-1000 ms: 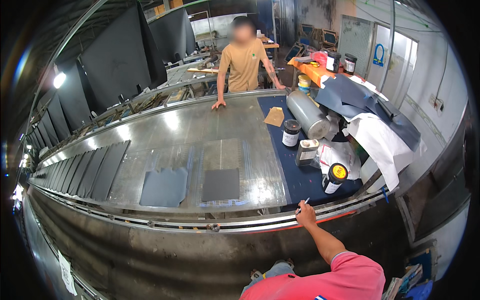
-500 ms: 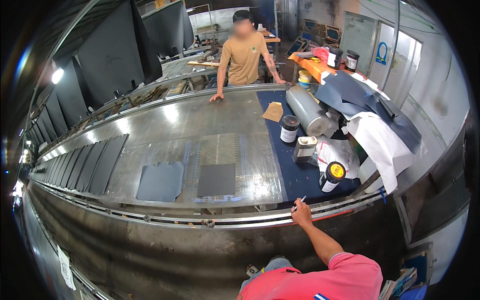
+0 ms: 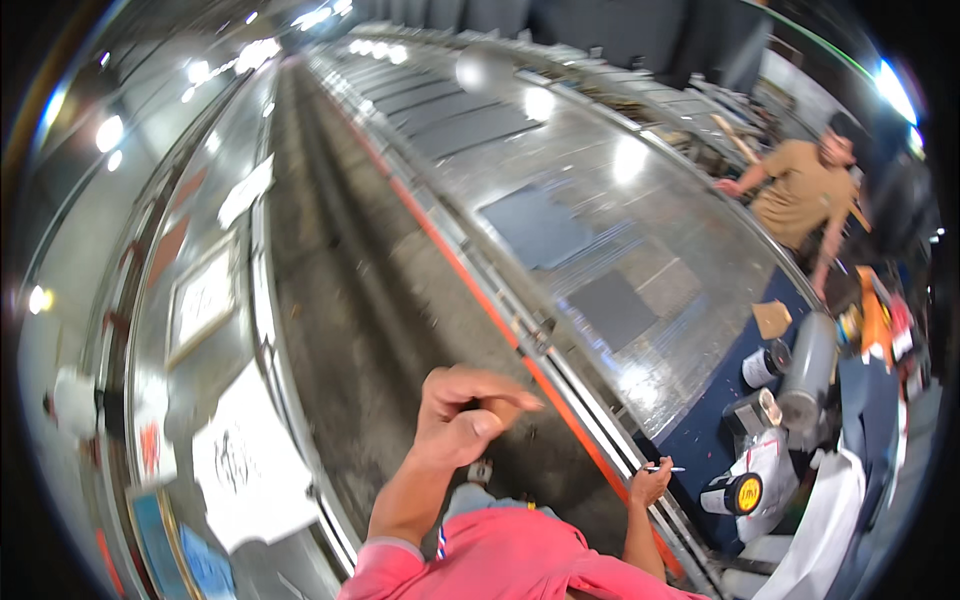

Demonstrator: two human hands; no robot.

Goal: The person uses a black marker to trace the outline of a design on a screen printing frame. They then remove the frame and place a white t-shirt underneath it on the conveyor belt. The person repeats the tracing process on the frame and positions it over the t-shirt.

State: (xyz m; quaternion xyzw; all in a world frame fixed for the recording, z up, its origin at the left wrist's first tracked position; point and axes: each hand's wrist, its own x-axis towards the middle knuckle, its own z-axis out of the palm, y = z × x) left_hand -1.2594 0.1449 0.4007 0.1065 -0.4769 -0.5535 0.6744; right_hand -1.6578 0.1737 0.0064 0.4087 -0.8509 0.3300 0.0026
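My right hand rests by the metal rail of the long table, closed around a slim white pen. Raised over the aisle, my left hand has loosely curved fingers with the thumb apart from them; nothing shows in it, though motion blurs it slightly. On the table beyond the rail lie a dark square sheet and a larger blue-grey fabric piece. A black jar with a yellow lid stands on the dark blue end, to the right of my right hand.
Near the jar are another black jar, a metal can, a grey cylinder and a brown paper piece. A person leans at the far edge. Left of the aisle, another table holds a white printed fabric piece and a frame.
The view has swung left, bringing the aisle and second table into sight. My left hand has come up into view. My right hand still holds the pen near the rail.
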